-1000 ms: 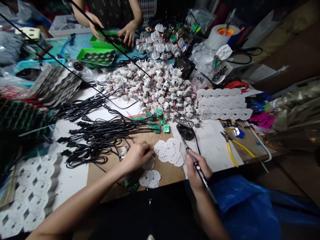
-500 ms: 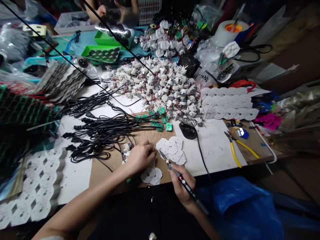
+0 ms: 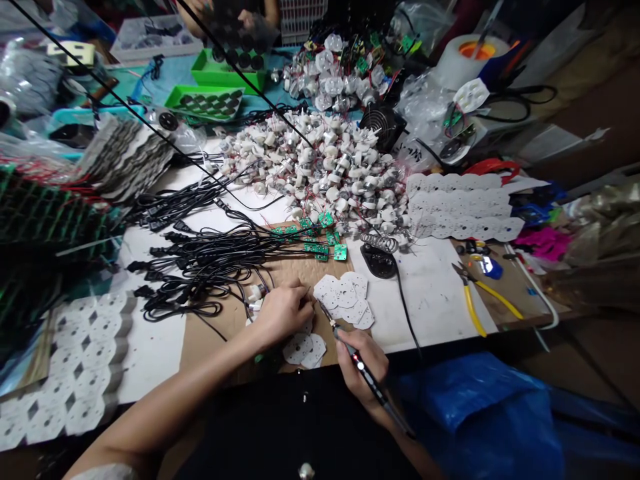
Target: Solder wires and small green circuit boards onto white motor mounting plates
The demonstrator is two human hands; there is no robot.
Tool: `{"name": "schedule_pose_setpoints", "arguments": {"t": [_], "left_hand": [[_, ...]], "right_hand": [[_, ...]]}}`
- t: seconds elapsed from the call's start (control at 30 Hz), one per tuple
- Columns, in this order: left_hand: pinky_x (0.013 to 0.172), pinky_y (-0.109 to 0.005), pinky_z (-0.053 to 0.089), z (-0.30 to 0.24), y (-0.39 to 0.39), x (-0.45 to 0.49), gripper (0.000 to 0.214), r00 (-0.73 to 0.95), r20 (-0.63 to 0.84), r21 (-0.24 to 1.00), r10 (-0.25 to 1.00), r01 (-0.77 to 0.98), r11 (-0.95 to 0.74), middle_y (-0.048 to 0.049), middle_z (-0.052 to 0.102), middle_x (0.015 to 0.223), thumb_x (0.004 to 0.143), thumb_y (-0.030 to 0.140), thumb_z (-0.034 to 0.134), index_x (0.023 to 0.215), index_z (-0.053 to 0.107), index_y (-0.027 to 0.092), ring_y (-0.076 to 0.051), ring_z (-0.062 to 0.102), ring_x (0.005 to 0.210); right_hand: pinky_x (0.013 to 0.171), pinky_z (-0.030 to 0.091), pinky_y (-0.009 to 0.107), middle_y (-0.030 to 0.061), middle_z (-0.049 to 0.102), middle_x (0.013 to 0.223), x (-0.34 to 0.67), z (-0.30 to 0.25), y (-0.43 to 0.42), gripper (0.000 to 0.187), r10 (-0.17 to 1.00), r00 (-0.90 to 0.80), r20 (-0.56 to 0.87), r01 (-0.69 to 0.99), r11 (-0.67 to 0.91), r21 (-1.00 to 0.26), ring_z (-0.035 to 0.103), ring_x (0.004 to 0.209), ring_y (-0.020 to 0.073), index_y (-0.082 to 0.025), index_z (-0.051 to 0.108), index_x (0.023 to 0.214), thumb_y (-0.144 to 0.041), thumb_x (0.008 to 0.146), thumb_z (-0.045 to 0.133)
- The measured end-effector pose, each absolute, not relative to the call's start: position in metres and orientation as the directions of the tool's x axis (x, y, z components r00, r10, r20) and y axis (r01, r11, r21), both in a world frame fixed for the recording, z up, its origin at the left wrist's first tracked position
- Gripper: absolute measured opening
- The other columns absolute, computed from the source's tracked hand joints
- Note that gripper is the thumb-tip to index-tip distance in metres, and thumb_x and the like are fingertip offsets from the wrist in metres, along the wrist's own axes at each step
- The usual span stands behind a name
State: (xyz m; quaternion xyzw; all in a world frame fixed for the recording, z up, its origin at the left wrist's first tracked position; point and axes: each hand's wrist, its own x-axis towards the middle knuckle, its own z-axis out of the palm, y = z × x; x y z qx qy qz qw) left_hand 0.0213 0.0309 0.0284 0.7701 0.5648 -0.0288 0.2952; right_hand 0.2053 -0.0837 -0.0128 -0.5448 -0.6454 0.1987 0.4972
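My right hand [image 3: 361,365] is closed round a dark soldering iron [image 3: 373,383] with a small lit spot on its handle. Its tip points up and left, beside a stack of white circuit boards [image 3: 345,299] on the cardboard [image 3: 200,343]. My left hand [image 3: 284,310] is closed, thumb and fingers pinched together just left of the iron's tip; what they grip is hidden. Under and in front of that hand lie more white boards [image 3: 304,349]. A white part [image 3: 257,293] with wires sits by the left wrist.
Black power cords [image 3: 210,260] with green circuit boards [image 3: 316,250] lie beyond my left hand. Behind them rises a heap of white motor-like parts [image 3: 320,160]. To the right are a soldering stand [image 3: 379,261] and yellow-handled pliers [image 3: 474,310]. Across the table are another person's hands [image 3: 246,19].
The whole view has shifted slightly. Both hands stay almost in place, with the soldering iron still near the left fingertips. Across the table, the other person's hands have moved a little.
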Motion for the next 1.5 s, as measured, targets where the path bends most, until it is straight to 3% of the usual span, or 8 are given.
{"name": "schedule_pose_setpoints", "arguments": {"t": [0.17,0.43,0.63,0.73,0.87,0.97,1.23,1.5], "left_hand": [[0.069,-0.029,0.044,0.026,0.031,0.021,0.018,0.366,-0.368,0.43,0.855,0.882,-0.193,-0.007,0.066,0.095,0.09,0.026,0.056,0.083,0.07,0.018,-0.02,0.067,0.083],[0.067,-0.029,0.044,0.024,0.027,0.019,0.017,0.378,-0.336,0.455,0.863,0.867,-0.202,-0.0067,0.064,0.098,0.092,0.03,0.058,0.087,0.069,0.019,-0.019,0.066,0.081],[0.078,-0.028,0.049,0.024,0.02,0.01,0.016,0.439,-0.144,0.706,0.887,0.673,-0.219,-0.0047,0.067,0.094,0.096,0.033,0.06,0.092,0.068,0.02,-0.017,0.065,0.087],[0.076,-0.027,0.048,0.025,0.02,0.006,0.016,0.465,-0.136,0.754,0.875,0.621,-0.213,-0.0033,0.069,0.088,0.097,0.029,0.057,0.089,0.068,0.02,-0.015,0.064,0.082],[0.077,-0.027,0.048,0.026,0.02,0.006,0.018,0.526,-0.154,0.748,0.836,0.615,-0.249,-0.0037,0.073,0.093,0.094,0.038,0.064,0.096,0.071,0.021,-0.017,0.066,0.085],[0.08,-0.027,0.047,0.026,0.021,0.008,0.013,0.549,-0.192,0.714,0.813,0.647,-0.269,-0.0032,0.075,0.095,0.094,0.032,0.064,0.096,0.074,0.023,-0.018,0.068,0.09],[0.073,-0.026,0.047,0.032,0.022,0.012,0.021,0.479,-0.357,0.658,0.802,0.739,-0.148,-0.0018,0.078,0.092,0.085,0.04,0.073,0.098,0.077,0.024,-0.019,0.071,0.082],[0.072,-0.026,0.046,0.03,0.024,0.016,0.025,0.37,-0.394,0.608,0.841,0.791,-0.063,-0.0039,0.081,0.094,0.097,0.035,0.057,0.101,0.077,0.022,-0.019,0.074,0.083]], "right_hand": [[0.068,0.064,0.031,0.004,0.076,0.085,0.206,-0.017,-0.086,0.023,0.904,0.105,0.415,0.47,0.323,-0.822,0.075,0.072,0.0185,-0.022,0.07,0.108,-0.011,0.09,0.063],[0.061,0.067,0.03,0.0048,0.078,0.088,0.211,-0.02,-0.094,0.017,0.941,0.277,0.194,0.321,0.1,-0.942,0.079,0.072,0.0209,-0.021,0.071,0.109,-0.022,0.095,0.061],[0.059,0.067,0.029,0.0057,0.079,0.085,0.212,-0.02,-0.095,0.017,0.937,0.314,0.15,0.297,0.053,-0.953,0.08,0.073,0.0222,-0.02,0.071,0.108,-0.027,0.096,0.061],[0.06,0.068,0.03,0.0063,0.08,0.086,0.212,-0.02,-0.095,0.017,0.936,0.323,0.137,0.292,0.039,-0.956,0.08,0.073,0.0222,-0.02,0.072,0.108,-0.028,0.096,0.061],[0.061,0.068,0.03,0.0064,0.08,0.087,0.212,-0.021,-0.096,0.018,0.931,0.346,0.117,0.276,0.018,-0.961,0.08,0.072,0.0217,-0.02,0.071,0.109,-0.029,0.097,0.061],[0.061,0.067,0.029,0.0055,0.08,0.085,0.211,-0.021,-0.096,0.018,0.924,0.368,0.103,0.255,0.006,-0.967,0.079,0.069,0.021,-0.021,0.071,0.11,-0.03,0.096,0.062],[0.06,0.067,0.029,0.0062,0.081,0.087,0.211,-0.02,-0.095,0.018,0.926,0.363,0.107,0.25,0.014,-0.968,0.079,0.071,0.0217,-0.021,0.072,0.109,-0.029,0.096,0.062],[0.062,0.067,0.029,0.0065,0.08,0.089,0.21,-0.019,-0.095,0.017,0.932,0.349,0.099,0.253,0.009,-0.967,0.079,0.073,0.0211,-0.02,0.072,0.107,-0.03,0.096,0.062]]}}
